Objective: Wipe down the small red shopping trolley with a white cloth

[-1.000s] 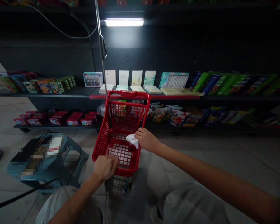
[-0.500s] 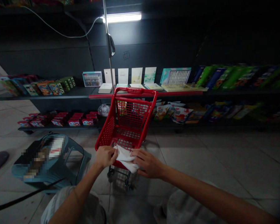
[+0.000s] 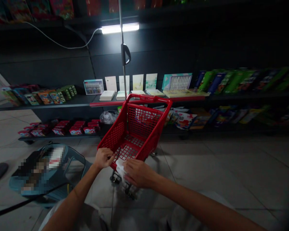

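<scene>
A small red plastic shopping cart (image 3: 137,128) stands on the tiled floor in front of me, its handle toward the shelves. My left hand (image 3: 103,158) grips the near left corner of its basket rim. My right hand (image 3: 137,173) presses a white cloth (image 3: 119,166) against the near front edge of the basket, fingers closed over it. The cart's wheels (image 3: 114,178) show below my hands. My knees fill the bottom of the view.
A blue plastic stool (image 3: 48,170) with items on it stands to my left, a black cable trailing from it. Dark shelves (image 3: 62,101) with boxed goods and books run across the back. A metal pole (image 3: 122,51) rises behind the cart under a tube light (image 3: 119,28).
My right hand with the cloth went from the cart's right rim down to the near front edge. My left hand shifted along the near rim. The cart has turned slightly to the right.
</scene>
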A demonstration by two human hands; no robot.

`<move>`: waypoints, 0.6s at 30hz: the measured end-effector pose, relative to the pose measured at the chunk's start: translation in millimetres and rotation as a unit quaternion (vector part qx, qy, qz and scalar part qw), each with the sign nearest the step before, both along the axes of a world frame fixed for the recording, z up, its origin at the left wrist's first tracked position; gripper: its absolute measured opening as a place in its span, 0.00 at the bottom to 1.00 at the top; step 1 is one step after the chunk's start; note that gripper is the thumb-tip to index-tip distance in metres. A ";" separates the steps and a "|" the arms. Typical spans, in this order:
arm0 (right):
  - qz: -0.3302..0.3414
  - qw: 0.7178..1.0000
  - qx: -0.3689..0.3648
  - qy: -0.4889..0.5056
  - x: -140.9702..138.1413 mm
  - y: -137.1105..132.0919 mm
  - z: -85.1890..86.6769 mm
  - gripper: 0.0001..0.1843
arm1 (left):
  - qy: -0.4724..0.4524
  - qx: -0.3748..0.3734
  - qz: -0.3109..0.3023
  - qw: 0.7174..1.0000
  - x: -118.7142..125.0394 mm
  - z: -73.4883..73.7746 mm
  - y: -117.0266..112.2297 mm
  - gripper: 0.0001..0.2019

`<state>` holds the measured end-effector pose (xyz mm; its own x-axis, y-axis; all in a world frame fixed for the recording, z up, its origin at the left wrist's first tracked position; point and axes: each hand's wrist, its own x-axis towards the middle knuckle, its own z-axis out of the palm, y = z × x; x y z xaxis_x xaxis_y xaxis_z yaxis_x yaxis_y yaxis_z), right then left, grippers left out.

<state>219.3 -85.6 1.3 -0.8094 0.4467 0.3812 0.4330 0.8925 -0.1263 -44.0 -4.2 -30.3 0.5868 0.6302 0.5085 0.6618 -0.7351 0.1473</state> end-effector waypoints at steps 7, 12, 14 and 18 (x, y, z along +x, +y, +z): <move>-0.018 0.999 0.033 -0.013 -6.0 21.3 -1.6 0.24 | -0.063 -0.012 0.063 0.996 -12.1 -6.7 18.2 0.22; -0.017 0.999 0.051 -0.004 2.0 50.4 -6.5 0.21 | -0.119 -0.028 0.117 0.986 -25.3 -9.8 33.7 0.21; -0.030 0.998 0.053 -0.015 13.2 66.2 -5.5 0.19 | -0.139 -0.022 0.131 0.981 -31.5 -10.5 39.1 0.20; -0.087 0.993 0.061 -0.046 52.9 100.2 7.7 0.16 | -0.147 -0.024 0.149 0.978 -49.4 -10.1 51.0 0.20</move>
<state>272.3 14.6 9.1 -0.7579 0.5385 0.3682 0.5871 0.8091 0.0252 -93.4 46.9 -40.4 0.2064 0.7783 0.5929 0.7700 -0.5031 0.3924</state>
